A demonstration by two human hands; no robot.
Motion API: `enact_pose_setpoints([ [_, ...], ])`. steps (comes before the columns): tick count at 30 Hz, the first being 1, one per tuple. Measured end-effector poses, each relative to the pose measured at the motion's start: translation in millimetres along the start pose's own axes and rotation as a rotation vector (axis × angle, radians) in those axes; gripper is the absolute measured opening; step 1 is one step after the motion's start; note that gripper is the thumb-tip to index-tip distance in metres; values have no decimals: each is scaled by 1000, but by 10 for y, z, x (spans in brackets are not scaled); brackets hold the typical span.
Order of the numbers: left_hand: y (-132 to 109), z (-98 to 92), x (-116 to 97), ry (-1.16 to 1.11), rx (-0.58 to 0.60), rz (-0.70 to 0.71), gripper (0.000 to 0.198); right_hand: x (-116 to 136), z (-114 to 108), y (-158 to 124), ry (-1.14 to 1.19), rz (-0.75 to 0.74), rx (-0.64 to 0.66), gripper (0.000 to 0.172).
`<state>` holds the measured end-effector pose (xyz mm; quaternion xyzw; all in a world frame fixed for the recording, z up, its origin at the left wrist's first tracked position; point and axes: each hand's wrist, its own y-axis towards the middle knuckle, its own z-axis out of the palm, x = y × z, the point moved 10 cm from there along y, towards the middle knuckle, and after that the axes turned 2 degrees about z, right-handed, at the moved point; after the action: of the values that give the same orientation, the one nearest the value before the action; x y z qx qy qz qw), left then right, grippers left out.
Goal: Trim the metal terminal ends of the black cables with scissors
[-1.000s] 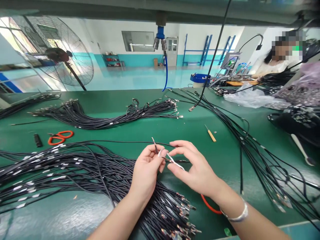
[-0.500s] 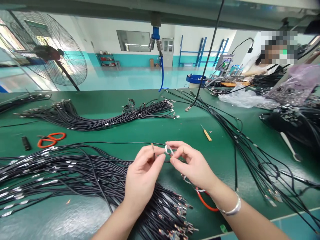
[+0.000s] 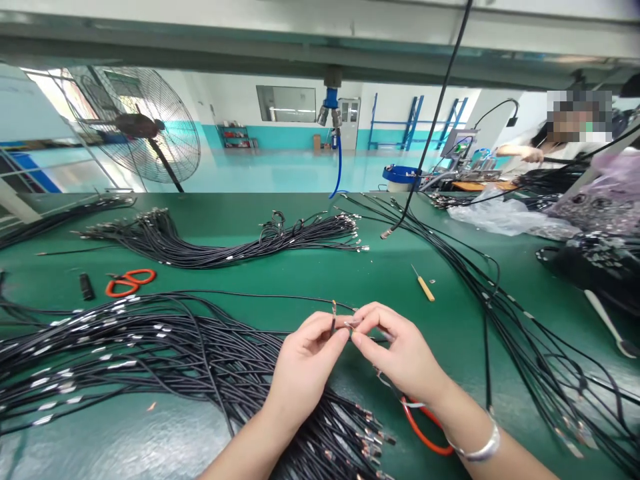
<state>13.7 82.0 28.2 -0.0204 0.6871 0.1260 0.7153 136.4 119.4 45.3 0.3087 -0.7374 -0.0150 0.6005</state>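
Pinching: left hand (image 3: 305, 363) grips one black cable (image 3: 333, 320) near its end, tip upright. Right hand (image 3: 400, 357) has its fingertips nipped together, touching the left thumb just beside that cable; what they nip is too small to tell. Location: above the green table (image 3: 380, 267), over a cable bundle (image 3: 150, 353). Nearby: orange scissors (image 3: 129, 282), yellow pick (image 3: 425, 288).

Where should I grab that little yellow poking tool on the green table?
Grab the pick tool by its yellow handle, from above at the near end. It lies flat on the table, and its thin metal tip points away from you.
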Motion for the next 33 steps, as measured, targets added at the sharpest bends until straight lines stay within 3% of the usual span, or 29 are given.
enact_pose_setpoints([
  [6,-21,-135,-44,13,-133,60,13,-94,-21,-17,-27,71,-17,12],
  [10,-15,-96,-99,72,-87,119,11,-53,-4,-15,-37,41,-6,11],
  [23,20,-1,-34,51,31,48,15,110,-42,-14,-76,-108,8,11],
  [28,21,-8,-66,122,34,130,14,120,-32,-14,-67,-104,34,11],
  [33,6,35,-75,204,53,204,14,152,-54,-47,-197,-138,5,8],
])
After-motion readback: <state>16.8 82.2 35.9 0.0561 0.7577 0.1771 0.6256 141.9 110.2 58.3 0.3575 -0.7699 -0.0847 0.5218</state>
